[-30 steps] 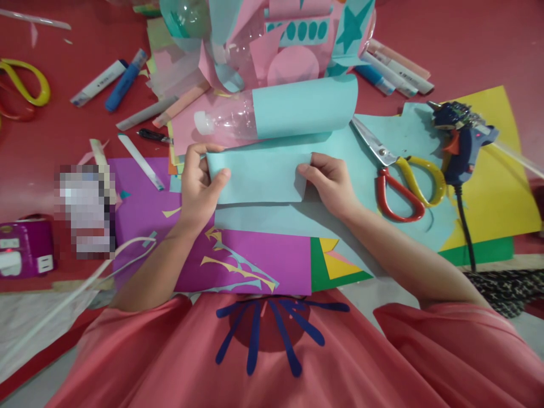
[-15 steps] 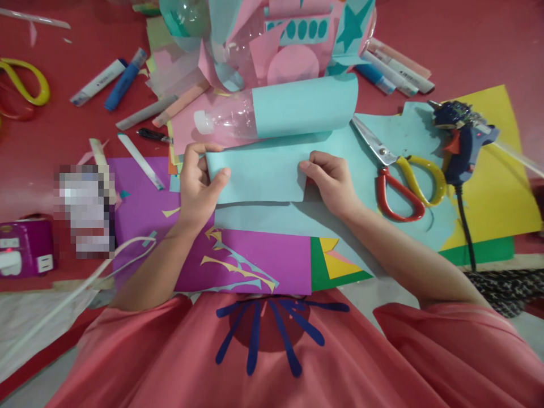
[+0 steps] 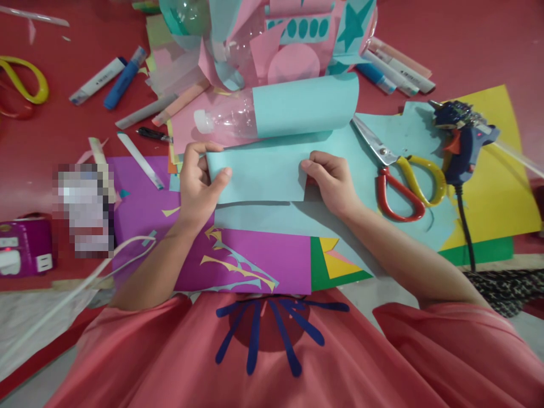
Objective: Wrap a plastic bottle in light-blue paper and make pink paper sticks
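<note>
Light-blue paper strip [image 3: 261, 177], pinched by left hand [image 3: 202, 184] and right hand [image 3: 334, 180], white marker [image 3: 97, 82] beyond, lettering apparently illegible

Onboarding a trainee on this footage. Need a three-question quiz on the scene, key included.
1. True or false: the left hand and right hand hold opposite ends of the light-blue paper strip.
2. The cap on the plastic bottle lying just beyond it is: A) red, B) white, C) green.
3. Which tool lies between the right hand and the hot glue gun?

Key: 1. True. 2. B. 3. Scissors.
</note>
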Demonstrator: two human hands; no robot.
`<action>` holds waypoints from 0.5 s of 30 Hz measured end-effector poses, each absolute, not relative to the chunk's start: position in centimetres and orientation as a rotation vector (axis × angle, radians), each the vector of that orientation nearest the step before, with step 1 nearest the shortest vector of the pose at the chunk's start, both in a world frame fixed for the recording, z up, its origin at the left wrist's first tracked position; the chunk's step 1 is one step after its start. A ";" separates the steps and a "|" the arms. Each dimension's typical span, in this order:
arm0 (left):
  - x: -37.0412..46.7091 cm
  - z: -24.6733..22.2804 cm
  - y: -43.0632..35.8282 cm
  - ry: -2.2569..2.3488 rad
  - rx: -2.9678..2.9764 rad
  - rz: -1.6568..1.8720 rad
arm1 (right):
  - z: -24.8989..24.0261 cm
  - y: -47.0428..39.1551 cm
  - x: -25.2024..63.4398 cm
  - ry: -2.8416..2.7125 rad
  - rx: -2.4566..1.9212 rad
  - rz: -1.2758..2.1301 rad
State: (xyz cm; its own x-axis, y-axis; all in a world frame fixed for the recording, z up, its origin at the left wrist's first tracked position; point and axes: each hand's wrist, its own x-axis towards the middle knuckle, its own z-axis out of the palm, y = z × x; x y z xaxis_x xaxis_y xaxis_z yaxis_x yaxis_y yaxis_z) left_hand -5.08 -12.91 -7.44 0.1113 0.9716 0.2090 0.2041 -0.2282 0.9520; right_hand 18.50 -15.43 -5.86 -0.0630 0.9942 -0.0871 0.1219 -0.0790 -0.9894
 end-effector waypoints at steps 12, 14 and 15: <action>-5.0 -7.3 -12.8 1.195 1.593 1.188 | -5.8 -15.5 18.5 -1.307 -1.326 1.231; -5.0 -7.4 -12.8 1.184 1.589 1.194 | -5.8 -15.5 18.5 -1.307 -1.338 1.231; -5.0 -7.4 -12.8 1.181 1.585 1.195 | -5.7 -15.5 18.5 -1.306 -1.346 1.231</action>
State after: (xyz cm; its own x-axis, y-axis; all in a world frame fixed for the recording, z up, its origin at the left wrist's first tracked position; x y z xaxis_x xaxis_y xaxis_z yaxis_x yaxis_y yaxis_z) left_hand -5.03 -12.78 -7.40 0.1142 0.9697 0.2161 0.2050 -0.2358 0.9499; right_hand 18.46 -15.47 -5.75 -0.0392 0.9961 -0.0789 0.1374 -0.0729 -0.9878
